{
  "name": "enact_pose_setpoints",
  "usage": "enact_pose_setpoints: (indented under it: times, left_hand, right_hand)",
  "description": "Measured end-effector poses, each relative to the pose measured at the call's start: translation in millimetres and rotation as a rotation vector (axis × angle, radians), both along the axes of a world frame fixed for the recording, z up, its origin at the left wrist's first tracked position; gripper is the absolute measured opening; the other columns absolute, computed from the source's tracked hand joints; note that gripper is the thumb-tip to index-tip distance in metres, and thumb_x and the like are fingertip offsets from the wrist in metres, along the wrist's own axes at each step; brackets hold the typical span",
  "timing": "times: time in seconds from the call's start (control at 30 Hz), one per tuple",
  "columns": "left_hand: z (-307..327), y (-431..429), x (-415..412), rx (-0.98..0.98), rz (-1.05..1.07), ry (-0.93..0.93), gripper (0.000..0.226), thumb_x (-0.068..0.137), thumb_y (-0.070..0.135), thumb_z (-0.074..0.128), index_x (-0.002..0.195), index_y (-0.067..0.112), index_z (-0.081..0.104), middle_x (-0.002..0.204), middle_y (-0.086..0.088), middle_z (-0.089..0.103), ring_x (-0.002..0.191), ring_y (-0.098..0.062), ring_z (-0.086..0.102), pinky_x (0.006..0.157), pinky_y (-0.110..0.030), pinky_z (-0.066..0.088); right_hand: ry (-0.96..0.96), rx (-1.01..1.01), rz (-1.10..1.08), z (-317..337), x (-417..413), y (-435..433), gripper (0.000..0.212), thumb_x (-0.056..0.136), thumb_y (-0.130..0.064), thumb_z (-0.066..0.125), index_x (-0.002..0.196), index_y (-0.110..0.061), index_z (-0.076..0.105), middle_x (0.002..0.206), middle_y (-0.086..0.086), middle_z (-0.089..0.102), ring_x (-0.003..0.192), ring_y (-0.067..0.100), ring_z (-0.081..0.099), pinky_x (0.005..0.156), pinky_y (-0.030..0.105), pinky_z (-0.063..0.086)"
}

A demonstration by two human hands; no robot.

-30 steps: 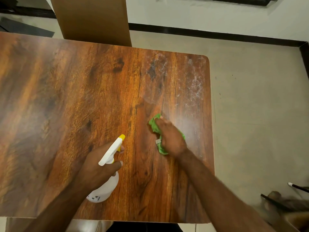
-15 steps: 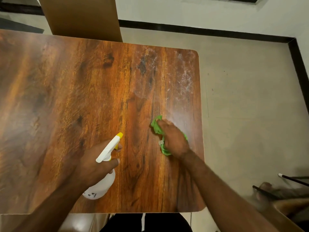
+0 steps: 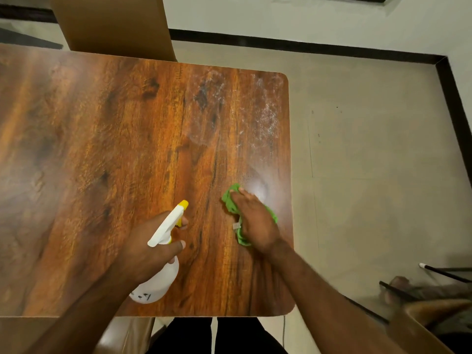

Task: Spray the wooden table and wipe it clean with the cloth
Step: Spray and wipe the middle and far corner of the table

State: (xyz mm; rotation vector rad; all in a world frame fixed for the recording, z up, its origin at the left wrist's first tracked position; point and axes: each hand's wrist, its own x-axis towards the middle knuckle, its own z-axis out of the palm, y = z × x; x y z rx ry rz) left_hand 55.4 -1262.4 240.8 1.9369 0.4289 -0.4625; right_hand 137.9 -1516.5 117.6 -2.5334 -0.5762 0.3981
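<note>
The green cloth (image 3: 231, 200) lies bunched on the wooden table (image 3: 102, 149) at lower right of centre, pressed flat under the right hand (image 3: 255, 221), whose palm and spread fingers cover most of it; it is pinned rather than gripped. Over the last second the hand and cloth have barely shifted on the wood, so the wipe looks like short local strokes near the table's right edge. Above them, toward the upper right of the tabletop, white spray droplets (image 3: 268, 118) and a damp film are not yet wiped, so the cloth probably needs to travel up there next. Left of the cloth, the left hand (image 3: 148, 254) is clenched around the white spray bottle (image 3: 158, 282), its yellow nozzle pointing up-frame. A brown board (image 3: 112, 24) stands beyond the table's far edge.
</note>
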Motion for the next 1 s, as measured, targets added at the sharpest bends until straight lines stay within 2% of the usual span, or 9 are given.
enact_pose_setpoints:
  times: [0.13, 0.2, 0.33, 0.43, 0.57, 0.7, 0.83, 0.9, 1.0]
  left_hand:
    - [-4.1, -16.6, -4.2, -0.015, 0.008, 0.004, 0.037, 0.08, 0.004, 0.08, 0.107, 0.027, 0.069, 0.095, 0.003, 0.075, 0.053, -0.021, 0.069, 0.059, -0.018, 0.054]
    - [-6.1, -23.9, -6.6, -0.021, 0.015, -0.003, 0.035, 0.078, 0.009, 0.08, 0.106, 0.028, 0.069, 0.099, 0.008, 0.075, 0.053, -0.021, 0.069, 0.06, -0.02, 0.055]
    - [-5.6, -40.9, -12.2, -0.033, 0.032, -0.009, 0.04, 0.081, -0.005, 0.076, 0.105, 0.026, 0.07, 0.094, 0.008, 0.076, 0.052, -0.024, 0.068, 0.059, -0.02, 0.055]
    - [-7.7, -48.5, -15.4, -0.053, 0.054, -0.007, 0.04, 0.08, -0.008, 0.077, 0.106, 0.023, 0.071, 0.097, 0.002, 0.075, 0.052, -0.024, 0.067, 0.057, -0.022, 0.055]
    - [-10.2, -58.1, -18.9, -0.056, 0.037, -0.003, 0.039, 0.081, -0.008, 0.076, 0.106, 0.022, 0.071, 0.091, 0.002, 0.075, 0.051, -0.019, 0.067, 0.055, -0.017, 0.053]
    - [-12.2, -62.9, -19.9, -0.045, 0.005, -0.003, 0.038, 0.081, -0.004, 0.078, 0.106, 0.024, 0.07, 0.097, 0.01, 0.075, 0.052, -0.021, 0.068, 0.059, -0.022, 0.055]
    - [-14.3, -66.1, -17.0, -0.05, 0.017, -0.003, 0.04, 0.081, -0.004, 0.078, 0.108, 0.025, 0.071, 0.101, 0.01, 0.075, 0.053, -0.022, 0.069, 0.06, -0.022, 0.056]
    - [-13.8, -69.6, -14.7, -0.072, 0.018, -0.003, 0.04, 0.08, -0.006, 0.077, 0.108, 0.022, 0.071, 0.102, 0.01, 0.075, 0.052, -0.022, 0.068, 0.058, -0.021, 0.055]
    - [-15.2, -73.2, -11.3, -0.096, 0.002, -0.006, 0.041, 0.081, -0.009, 0.076, 0.11, 0.02, 0.071, 0.105, 0.004, 0.075, 0.054, -0.022, 0.068, 0.057, -0.023, 0.056]
  right_hand:
    - [0.006, -0.012, -0.126, 3.4, 28.3, -1.9, 0.082, 0.08, 0.006, 0.06, 0.154, -0.02, 0.036, 0.16, 0.007, 0.035, 0.144, 0.026, 0.037, 0.119, 0.034, 0.027]
    - [0.009, -0.005, -0.099, 0.0, 6.1, -2.7, 0.082, 0.08, 0.004, 0.062, 0.154, -0.018, 0.036, 0.16, 0.009, 0.036, 0.145, 0.026, 0.037, 0.121, 0.031, 0.02]
    - [0.067, 0.048, 0.045, -2.2, -69.0, -23.0, 0.093, 0.08, 0.006, 0.063, 0.158, -0.024, 0.024, 0.164, 0.004, 0.027, 0.151, 0.021, 0.024, 0.123, 0.027, 0.0]
    - [0.03, 0.032, 0.123, -9.1, -56.9, -42.9, 0.093, 0.079, 0.007, 0.065, 0.158, -0.025, 0.025, 0.163, 0.008, 0.029, 0.149, 0.024, 0.026, 0.125, 0.037, 0.014]
    - [-0.018, -0.044, -0.053, -7.8, 11.3, -53.9, 0.087, 0.079, 0.008, 0.06, 0.155, -0.024, 0.033, 0.16, 0.007, 0.036, 0.146, 0.026, 0.035, 0.119, 0.045, 0.033]
    - [-0.05, -0.061, -0.11, 1.7, 1.2, -60.3, 0.085, 0.079, 0.008, 0.061, 0.155, -0.021, 0.035, 0.159, 0.005, 0.038, 0.145, 0.022, 0.036, 0.12, 0.032, 0.021]
    - [-0.015, -0.02, 0.045, -5.0, -66.7, -84.4, 0.095, 0.075, 0.004, 0.069, 0.157, -0.022, 0.029, 0.161, 0.002, 0.03, 0.148, 0.018, 0.028, 0.124, 0.039, 0.02]
    - [-0.03, -0.053, 0.114, -11.3, -61.3, -97.2, 0.099, 0.072, 0.005, 0.07, 0.158, -0.023, 0.028, 0.161, 0.005, 0.033, 0.147, 0.023, 0.032, 0.123, 0.042, 0.023]
    - [-0.052, -0.093, 0.002, -14.0, -17.5, -102.0, 0.097, 0.073, 0.008, 0.068, 0.157, -0.024, 0.03, 0.159, 0.007, 0.036, 0.144, 0.026, 0.037, 0.121, 0.037, 0.022]
